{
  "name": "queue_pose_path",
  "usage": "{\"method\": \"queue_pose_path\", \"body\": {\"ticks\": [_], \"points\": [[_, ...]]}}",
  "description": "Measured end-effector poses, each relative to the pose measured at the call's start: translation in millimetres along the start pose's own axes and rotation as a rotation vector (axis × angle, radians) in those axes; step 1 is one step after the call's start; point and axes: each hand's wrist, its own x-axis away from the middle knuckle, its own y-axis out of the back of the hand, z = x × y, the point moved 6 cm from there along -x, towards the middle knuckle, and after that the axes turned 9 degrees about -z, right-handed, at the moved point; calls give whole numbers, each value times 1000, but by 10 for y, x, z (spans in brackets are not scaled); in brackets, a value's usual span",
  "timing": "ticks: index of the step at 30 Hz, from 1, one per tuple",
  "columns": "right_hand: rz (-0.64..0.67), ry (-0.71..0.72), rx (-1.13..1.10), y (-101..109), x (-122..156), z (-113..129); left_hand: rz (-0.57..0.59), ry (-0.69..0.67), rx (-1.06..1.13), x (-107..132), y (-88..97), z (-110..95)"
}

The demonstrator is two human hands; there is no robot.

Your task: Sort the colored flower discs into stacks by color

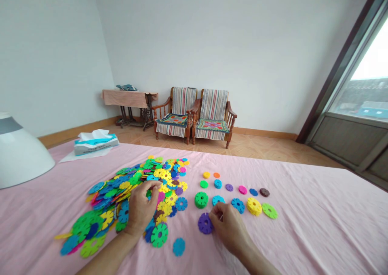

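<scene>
My left hand (142, 207) is over a large heap of notched plastic discs (117, 185) in many colours. Its fingers are curled in, and whatever they may hold cannot be made out. My right hand (228, 226) pinches the right edge of a large purple disc (205, 223) at the cloth. Just beyond it are a light blue disc (217, 200), partly hidden by my fingers, and a stack of green discs (201, 200). In the same row lie a blue disc (238, 205), a yellow stack (254, 206) and a lime disc (269, 210).
Smaller discs, such as a pink one (242, 189) and a brown one (264, 192), lie in rows behind. A loose blue disc (178, 246) is near the front. A tissue pack (96, 145) and a white rounded object (22, 158) stand left on the pink cloth (318, 222).
</scene>
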Motion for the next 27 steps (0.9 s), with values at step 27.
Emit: {"method": "queue_pose_path", "body": {"ticks": [27], "points": [[34, 238, 32, -123, 232, 100, -10, -17, -7, 2, 13, -4]]}}
